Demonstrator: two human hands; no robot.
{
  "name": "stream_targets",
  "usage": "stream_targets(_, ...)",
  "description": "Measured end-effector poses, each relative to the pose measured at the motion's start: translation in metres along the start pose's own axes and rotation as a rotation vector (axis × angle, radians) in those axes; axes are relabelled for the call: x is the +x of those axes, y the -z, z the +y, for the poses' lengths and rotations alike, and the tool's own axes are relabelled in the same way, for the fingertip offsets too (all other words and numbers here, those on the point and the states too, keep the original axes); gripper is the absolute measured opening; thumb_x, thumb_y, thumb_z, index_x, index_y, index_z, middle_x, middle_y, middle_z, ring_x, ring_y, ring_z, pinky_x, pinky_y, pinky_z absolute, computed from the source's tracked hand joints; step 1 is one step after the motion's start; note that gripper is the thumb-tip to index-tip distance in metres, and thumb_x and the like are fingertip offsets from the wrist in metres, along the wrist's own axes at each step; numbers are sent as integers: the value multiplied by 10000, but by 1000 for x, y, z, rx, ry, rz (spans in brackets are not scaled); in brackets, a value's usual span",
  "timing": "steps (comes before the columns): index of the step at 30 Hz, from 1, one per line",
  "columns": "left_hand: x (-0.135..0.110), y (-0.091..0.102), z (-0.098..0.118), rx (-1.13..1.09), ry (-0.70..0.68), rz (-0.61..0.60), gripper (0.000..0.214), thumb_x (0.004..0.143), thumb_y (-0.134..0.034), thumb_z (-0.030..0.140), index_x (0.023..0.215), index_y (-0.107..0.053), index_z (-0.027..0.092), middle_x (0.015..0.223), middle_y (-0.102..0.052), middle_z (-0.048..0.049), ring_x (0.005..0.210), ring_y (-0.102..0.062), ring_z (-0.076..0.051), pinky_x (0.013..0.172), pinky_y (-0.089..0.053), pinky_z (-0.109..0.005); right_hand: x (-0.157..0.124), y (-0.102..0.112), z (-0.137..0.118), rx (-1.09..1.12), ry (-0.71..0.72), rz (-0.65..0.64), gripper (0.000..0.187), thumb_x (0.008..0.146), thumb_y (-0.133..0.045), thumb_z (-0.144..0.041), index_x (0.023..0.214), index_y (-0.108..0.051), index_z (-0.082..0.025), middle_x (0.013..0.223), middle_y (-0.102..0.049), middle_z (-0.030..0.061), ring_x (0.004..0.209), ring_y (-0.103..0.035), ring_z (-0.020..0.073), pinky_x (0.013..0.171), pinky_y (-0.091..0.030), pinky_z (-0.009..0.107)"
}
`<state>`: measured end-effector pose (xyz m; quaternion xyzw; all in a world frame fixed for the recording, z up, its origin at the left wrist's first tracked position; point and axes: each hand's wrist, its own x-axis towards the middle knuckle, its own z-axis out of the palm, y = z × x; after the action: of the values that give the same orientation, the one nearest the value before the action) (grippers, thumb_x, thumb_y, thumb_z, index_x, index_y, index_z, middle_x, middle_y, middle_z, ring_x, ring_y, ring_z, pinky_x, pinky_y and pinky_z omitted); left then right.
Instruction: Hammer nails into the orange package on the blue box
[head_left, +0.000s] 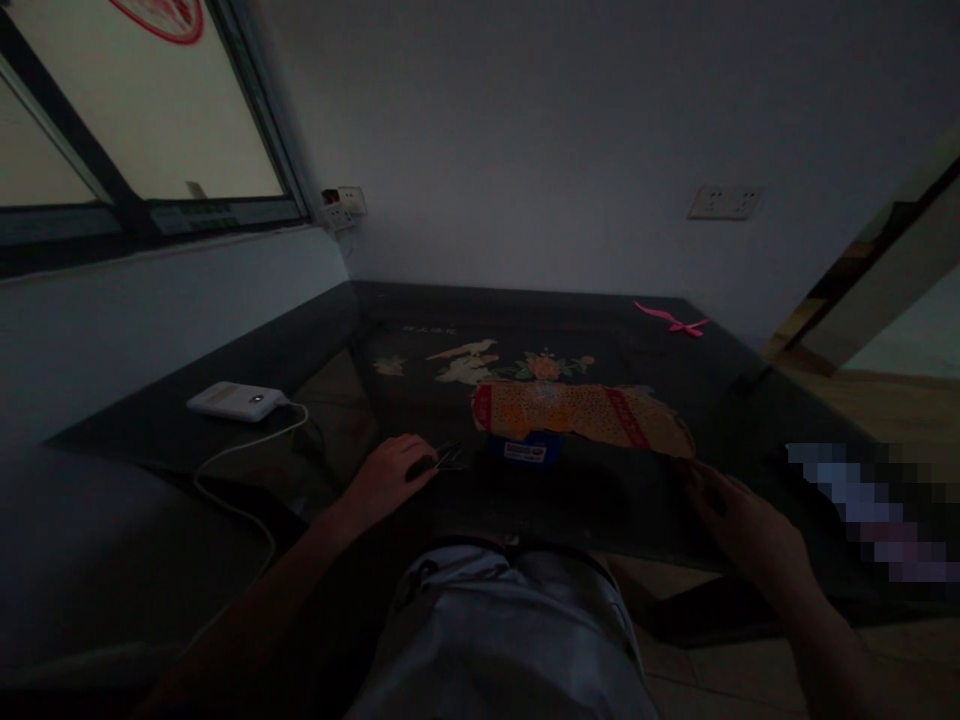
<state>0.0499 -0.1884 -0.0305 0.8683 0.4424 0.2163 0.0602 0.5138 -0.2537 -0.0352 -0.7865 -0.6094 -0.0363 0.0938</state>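
Note:
In the dim head view, my left hand (390, 475) rests on the dark table with its fingers curled. Several slim, shiny metal pieces (451, 456) stick out by its fingertips; their kind is hard to make out. My right hand (750, 520) reaches over the table's near right side, fingers stretched toward the right end of a flat piece of brown cardboard (592, 412). Whether they touch it is too dark to tell. Red printed bands cross the cardboard. Below its left part sits a small blue box (525, 449) with a white label, and something orange lies above the box.
A white power bank (236, 401) with a white cable (289, 432) lies at the left. A pink ribbon-like strip (679, 325) is at the far right corner. Sockets (726, 202) are on the wall behind, and a window (150, 110) is at left. A blurred-out object (874, 515) lies at right.

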Motion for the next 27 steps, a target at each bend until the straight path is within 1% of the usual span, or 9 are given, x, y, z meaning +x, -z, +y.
stream_targets(4,3,-5,2,51,-51,-18,108,896,-566,285,916,-624,197,959,-656,-47,927,-600,-205,829,-443,-349,0,-1,0,6,-8,-9,500,973,-309,-477,1350,-563,-269,1230,-687,105,866,-730,337,623,-577,431)
stream_targets(11,11,-12,2,129,-116,-37,204,955,-465,295,895,-628,187,943,-651,-55,888,-585,-195,793,-434,-339,-2,3,-4,0,-22,-10,488,972,-314,-473,1343,-568,-284,1243,-680,90,864,-730,332,629,-579,431)
stream_targets(13,12,-13,2,139,-130,-25,208,961,-453,291,897,-621,184,941,-655,-57,883,-587,-194,791,-437,-339,-2,4,-4,-2,-22,-12,488,971,-318,-467,1351,-560,-281,1257,-672,90,870,-729,331,631,-579,428)
stream_targets(16,10,-13,1,113,-130,31,203,967,-443,289,911,-608,184,950,-666,-58,893,-598,-194,813,-445,-345,-2,3,-3,-6,-19,-12,486,970,-319,-470,1345,-568,-287,1249,-677,92,846,-732,328,602,-578,425)
stream_targets(18,10,-12,3,58,-121,83,206,969,-439,295,923,-606,185,943,-675,-55,894,-611,-191,830,-454,-345,-1,2,-3,-8,-12,-6,481,971,-323,-466,1350,-562,-291,1237,-683,93,840,-732,320,595,-578,416)
stream_targets(21,11,-8,9,-91,-78,154,199,953,-474,315,916,-622,188,910,-685,-44,867,-630,-179,821,-480,-323,-1,1,-3,-14,-7,5,483,968,-337,-469,1364,-546,-288,1237,-679,95,854,-728,315,609,-576,407)
stream_targets(24,16,-2,17,-279,19,228,182,908,-543,335,870,-647,190,875,-691,-38,826,-643,-171,790,-510,-296,-2,1,-3,-19,-5,0,498,967,-324,-489,1365,-543,-283,1238,-675,97,857,-724,323,614,-571,417)
stream_targets(27,22,-3,22,-458,132,312,188,843,-613,358,811,-664,180,835,-698,-42,798,-650,-177,766,-529,-293,-3,1,-4,-20,-7,-5,501,969,-315,-488,1364,-541,-278,1241,-672,97,861,-722,324,622,-566,421)
